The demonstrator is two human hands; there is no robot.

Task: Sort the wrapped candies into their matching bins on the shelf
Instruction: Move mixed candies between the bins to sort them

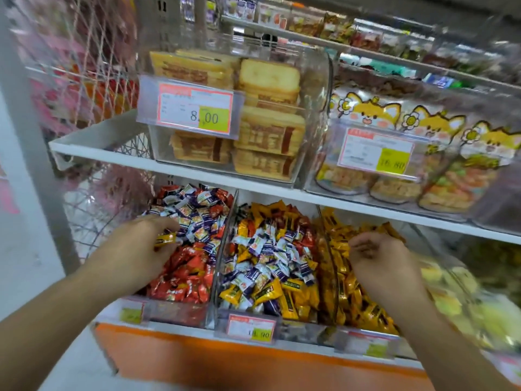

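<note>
Three clear bins sit side by side on the lower shelf. The left bin (180,309) has red candies (183,277) in front and white-purple candies (194,210) behind. The middle bin (303,325) holds a mixed pile (270,255) of white-purple, yellow and red candies. Only yellow-gold candies (358,303) fill the right bin (324,249). My left hand (138,249) hovers over the left bin and pinches a yellow candy (165,239). Over the right bin, my right hand (377,261) has its fingers curled, with nothing visible in them.
The white upper shelf (197,176) overhangs the bins and carries a clear box of packaged cakes (267,131) and bags with cartoon fox prints (423,153). Price tags (251,330) clip to the bin fronts. A wire rack (93,80) stands at left, above an orange base (225,359).
</note>
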